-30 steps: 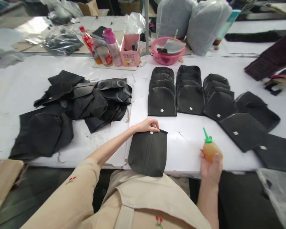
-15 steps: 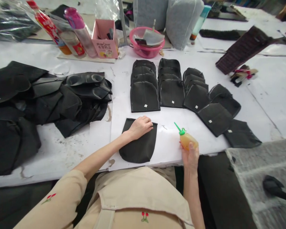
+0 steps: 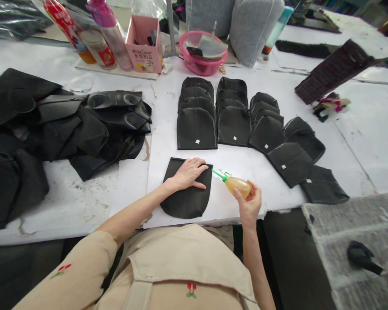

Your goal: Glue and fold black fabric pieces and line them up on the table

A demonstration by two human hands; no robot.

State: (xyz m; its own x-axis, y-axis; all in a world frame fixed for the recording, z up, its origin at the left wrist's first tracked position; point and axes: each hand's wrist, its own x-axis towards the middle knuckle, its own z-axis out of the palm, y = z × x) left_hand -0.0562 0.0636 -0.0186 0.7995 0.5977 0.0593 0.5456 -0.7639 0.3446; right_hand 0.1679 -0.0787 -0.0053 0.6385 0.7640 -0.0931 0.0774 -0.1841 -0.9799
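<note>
A black, rounded fabric piece [image 3: 186,200] lies on the white table [image 3: 239,206] right in front of me. My left hand [image 3: 189,173] rests flat on its upper part with the fingers spread, holding it down. My right hand [image 3: 249,204] grips a small amber squeeze bottle [image 3: 237,185] tilted sideways. Its green nozzle points left and its tip almost touches the piece's upper right corner, beside my left fingers.
Rows of overlapping black pieces [image 3: 233,125] with small white tags lie beyond, running off to the right. A loose heap of black pieces [image 3: 67,129] fills the left. At the back stand bottles [image 3: 100,38], a pink box [image 3: 142,51] and a pink basin [image 3: 202,64].
My right hand has tipped the bottle from upright to sideways and brought its nozzle left to the piece's corner. My left hand has flattened onto the piece.
</note>
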